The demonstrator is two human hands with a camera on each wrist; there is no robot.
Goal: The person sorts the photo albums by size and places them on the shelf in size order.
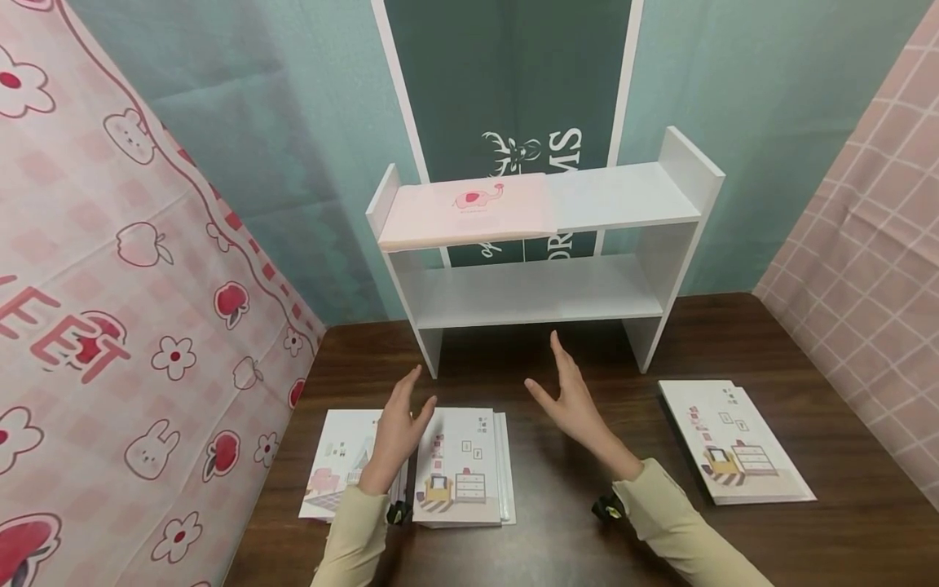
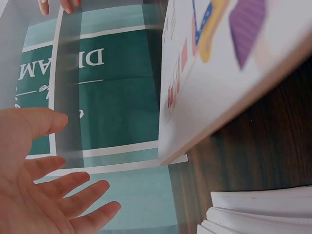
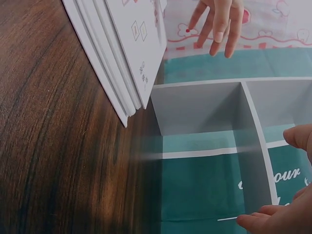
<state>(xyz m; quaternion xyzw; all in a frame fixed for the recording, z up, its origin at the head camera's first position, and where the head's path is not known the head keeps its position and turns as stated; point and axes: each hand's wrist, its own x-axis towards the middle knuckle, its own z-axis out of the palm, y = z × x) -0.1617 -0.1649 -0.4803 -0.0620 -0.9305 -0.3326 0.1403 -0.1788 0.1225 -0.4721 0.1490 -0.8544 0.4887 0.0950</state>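
Note:
My left hand (image 1: 396, 432) hovers above two neighbouring stacks of white picture-covered books, its fingers extended and nothing in them. Under it lie the left stack (image 1: 333, 473), partly covered by the hand, and the middle stack (image 1: 458, 465). To the right, my right hand (image 1: 575, 408) is held in the air over the table, thumb spread from the fingers, also holding nothing. Beyond both hands stands a white two-tier shelf (image 1: 528, 293). A pink book or folder with an elephant picture (image 1: 469, 208) lies flat on the left part of its top board.
Another stack of white books (image 1: 741, 444) lies on the right of the dark wooden table (image 1: 557, 522). A pink patterned cloth (image 1: 169, 391) hangs at the left, a pink checked one (image 1: 866, 212) at the right. Behind the shelf is a green-and-teal curtain (image 1: 323, 163).

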